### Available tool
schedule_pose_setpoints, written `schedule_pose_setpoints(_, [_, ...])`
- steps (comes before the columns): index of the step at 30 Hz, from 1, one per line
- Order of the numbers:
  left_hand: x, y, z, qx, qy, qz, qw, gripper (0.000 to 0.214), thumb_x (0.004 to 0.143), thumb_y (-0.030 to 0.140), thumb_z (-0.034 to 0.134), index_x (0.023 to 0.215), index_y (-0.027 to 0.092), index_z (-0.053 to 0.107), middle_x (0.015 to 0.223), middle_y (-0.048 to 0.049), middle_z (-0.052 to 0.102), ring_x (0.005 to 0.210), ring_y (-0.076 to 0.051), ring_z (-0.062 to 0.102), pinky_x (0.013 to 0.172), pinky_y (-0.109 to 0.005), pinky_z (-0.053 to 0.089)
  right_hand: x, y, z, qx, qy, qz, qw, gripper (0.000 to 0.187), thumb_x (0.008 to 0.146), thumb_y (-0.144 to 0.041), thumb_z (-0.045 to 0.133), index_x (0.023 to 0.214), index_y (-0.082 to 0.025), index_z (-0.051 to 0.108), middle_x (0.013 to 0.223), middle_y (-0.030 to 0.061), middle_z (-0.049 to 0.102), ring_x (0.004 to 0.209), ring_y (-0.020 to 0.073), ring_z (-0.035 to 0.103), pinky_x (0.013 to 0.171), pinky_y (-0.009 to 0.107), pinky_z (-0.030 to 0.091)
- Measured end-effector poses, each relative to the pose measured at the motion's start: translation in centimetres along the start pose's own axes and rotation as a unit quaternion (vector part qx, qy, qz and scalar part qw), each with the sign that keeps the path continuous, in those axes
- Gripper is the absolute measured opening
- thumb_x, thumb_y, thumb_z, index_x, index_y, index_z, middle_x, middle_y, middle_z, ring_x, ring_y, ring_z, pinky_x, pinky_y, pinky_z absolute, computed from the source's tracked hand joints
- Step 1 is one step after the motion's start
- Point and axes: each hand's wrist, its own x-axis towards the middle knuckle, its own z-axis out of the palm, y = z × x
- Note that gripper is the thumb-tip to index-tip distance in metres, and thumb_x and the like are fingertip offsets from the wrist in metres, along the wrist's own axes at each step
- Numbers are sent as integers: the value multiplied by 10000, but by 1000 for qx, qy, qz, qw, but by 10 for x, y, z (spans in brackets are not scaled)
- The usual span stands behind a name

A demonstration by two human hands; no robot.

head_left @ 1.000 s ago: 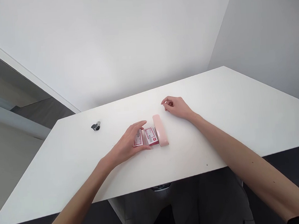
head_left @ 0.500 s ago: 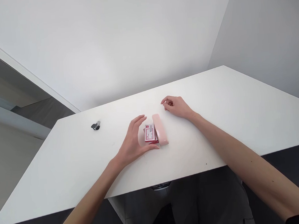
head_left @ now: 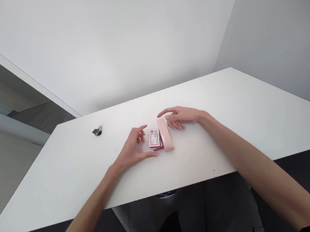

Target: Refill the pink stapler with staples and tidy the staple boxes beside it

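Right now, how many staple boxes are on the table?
2: the upper staple box lies on the lower staple box, beside the pink stapler; others could hide beneath.

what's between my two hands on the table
In the head view, stacked red-and-white boxes and a pink stapler lie between the left hand and right hand.

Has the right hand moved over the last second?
Yes. The right hand has shifted left toward the pink stapler, which stayed put; its index finger now reaches over the stapler's far end.
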Motion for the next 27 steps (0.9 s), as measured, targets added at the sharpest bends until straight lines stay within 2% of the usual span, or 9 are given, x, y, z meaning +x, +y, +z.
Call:
schedule_pose_setpoints(3, [0, 1, 2, -24, -9, -22, 999, 935, 762, 560, 897, 1515, 302, 406, 966, 2, 576, 842, -178, 545, 807, -344, 475, -1, -1, 1, 11, -54, 24, 998, 708, 895, -500, 759, 1525, -289, 513, 757, -20, 717, 529, 141, 589, 465, 268, 469])
schedule_pose_setpoints(8, [5, 8, 7, -41, -25, -30, 998, 851, 828, 551, 840, 1508, 315, 387, 929, 21, 595, 810, -164, 541, 804, -332, 468, 0, -5, 5, -12, -78, 48, 996, 853, 863, -532, 813, 1584, -258, 448, 849, 20, 768, 611, 173, 680, 474, 274, 516])
schedule_pose_setpoints(12, [6, 10, 8, -33, -31, -12, 999, 874, 800, 538, 868, 1503, 319, 397, 941, 22, 598, 820, -164, 555, 821, -334, 481, -1, -10, 8, -16, -92, 41, 995, 787, 881, -567, 796, 1530, -216, 522, 1022, 91, 798, 767, 204, 748, 550, 281, 576])
schedule_pose_setpoints(15, [6, 8, 8, -33, -34, -7, 999, 900, 779, 540, 882, 1507, 322, 400, 943, 23, 595, 819, -165, 564, 813, -334, 490, -3, -12, 9, -13, -93, 34, 995, 729, 886, -568, 790, 1484, -210, 577, 1083, 112, 800, 850, 222, 766, 581, 277, 586])
schedule_pose_setpoints(20, [8, 6, 6, -13, -43, -17, 999, 938, 737, 585, 895, 1513, 306, 449, 953, 4, 600, 829, -184, 564, 789, -348, 507, -4, -10, 10, -5, -82, 31, 996, 700, 875, -564, 800, 1460, -228, 613, 1112, 103, 807, 882, 238, 775, 690, 324, 618])
schedule_pose_setpoints(24, [12, 8, 6, 23, -52, -19, 998, 779, 747, 654, 857, 1379, 272, 608, 927, -10, 628, 817, -196, 558, 803, -374, 503, -2, -7, 9, -3, -69, 34, 997, 671, 871, -572, 801, 1432, -239, 642, 1088, 76, 811, 851, 231, 779, 819, 368, 616])
schedule_pose_setpoints(27, [12, 9, 7, 29, -46, -24, 998, 734, 769, 666, 831, 1346, 257, 635, 912, -10, 632, 799, -193, 555, 796, -374, 503, -2, -6, 8, 4, -66, 34, 997, 648, 868, -561, 810, 1409, -238, 661, 1079, 75, 807, 867, 239, 777, 841, 380, 609])
